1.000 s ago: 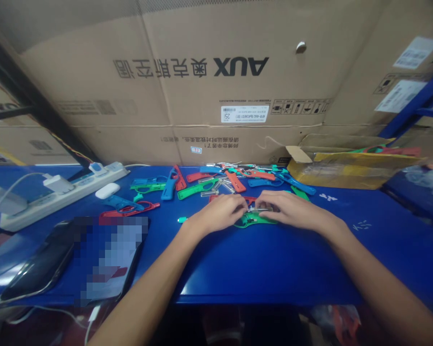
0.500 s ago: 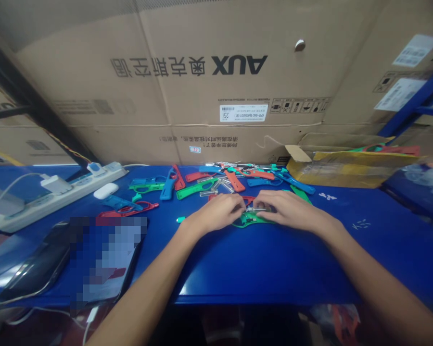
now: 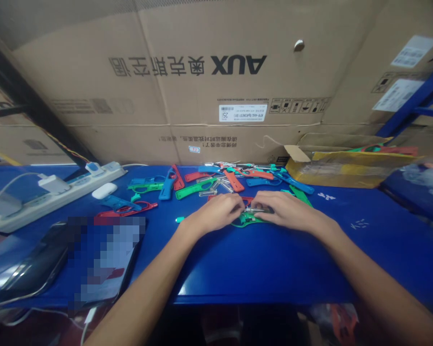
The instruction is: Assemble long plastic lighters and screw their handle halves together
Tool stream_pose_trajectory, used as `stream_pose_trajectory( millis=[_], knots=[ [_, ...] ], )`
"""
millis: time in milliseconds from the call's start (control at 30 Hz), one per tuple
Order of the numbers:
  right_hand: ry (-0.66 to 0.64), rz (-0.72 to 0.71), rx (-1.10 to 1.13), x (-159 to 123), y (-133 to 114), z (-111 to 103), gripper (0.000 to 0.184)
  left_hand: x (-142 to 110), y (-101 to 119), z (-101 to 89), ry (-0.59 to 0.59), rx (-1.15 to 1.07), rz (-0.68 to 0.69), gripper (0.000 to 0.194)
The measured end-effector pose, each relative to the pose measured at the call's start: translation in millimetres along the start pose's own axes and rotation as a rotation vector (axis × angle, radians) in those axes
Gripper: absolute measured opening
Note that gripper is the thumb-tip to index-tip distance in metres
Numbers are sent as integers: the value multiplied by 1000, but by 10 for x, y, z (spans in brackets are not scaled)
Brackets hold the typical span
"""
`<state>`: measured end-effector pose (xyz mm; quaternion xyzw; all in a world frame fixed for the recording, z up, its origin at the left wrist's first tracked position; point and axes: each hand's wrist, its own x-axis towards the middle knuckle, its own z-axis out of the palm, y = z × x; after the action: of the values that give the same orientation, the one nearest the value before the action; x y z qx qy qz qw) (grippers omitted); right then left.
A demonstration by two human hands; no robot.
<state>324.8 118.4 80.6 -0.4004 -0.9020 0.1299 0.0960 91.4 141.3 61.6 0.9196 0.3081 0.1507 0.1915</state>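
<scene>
A green plastic casing half, shaped like a long-nosed lighter body (image 3: pixel 252 221), lies on the blue table under my fingers. Small dark and light parts sit inside it. My left hand (image 3: pixel 220 211) is curled over its left part, fingertips pinched together. From the right, my right hand (image 3: pixel 286 210) has its thumb and fingers closed on a small clear tube (image 3: pixel 257 209) above the casing. The fingertips of both hands nearly meet at this tube. My left forearm and hand hide part of the casing, and a teal tip (image 3: pixel 180 219) pokes out left of my wrist.
Behind my hands is a pile of red, blue, green and orange casings (image 3: pixel 234 180) with clear tubes (image 3: pixel 207 193). A carton (image 3: pixel 339 170) stands right. To the left are a power strip (image 3: pixel 68 194), white earbud case (image 3: pixel 104 191), tablet (image 3: pixel 108 269) and black device (image 3: pixel 32 264).
My right fingers have shifted slightly on the clear tube, and more of it shows. The left hand holds nearly the same pose. The whole view has moved a little.
</scene>
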Motion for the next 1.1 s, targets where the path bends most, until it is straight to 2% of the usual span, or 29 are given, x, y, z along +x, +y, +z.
stream_pose_trajectory(
  millis=[267,533,767,1100],
  knots=[
    [6,-14,62,2,48,36,16,-4,-11,8,9,7,7,20],
    [66,-14,100,9,-14,-36,15,-3,-4,15,14,28,5,20],
    [56,-49,138,5,0,-40,15,-6,-29,39,32,49,25,18],
    [71,-78,84,6,3,-8,11,12,-24,41,17,72,27,22]
  ],
)
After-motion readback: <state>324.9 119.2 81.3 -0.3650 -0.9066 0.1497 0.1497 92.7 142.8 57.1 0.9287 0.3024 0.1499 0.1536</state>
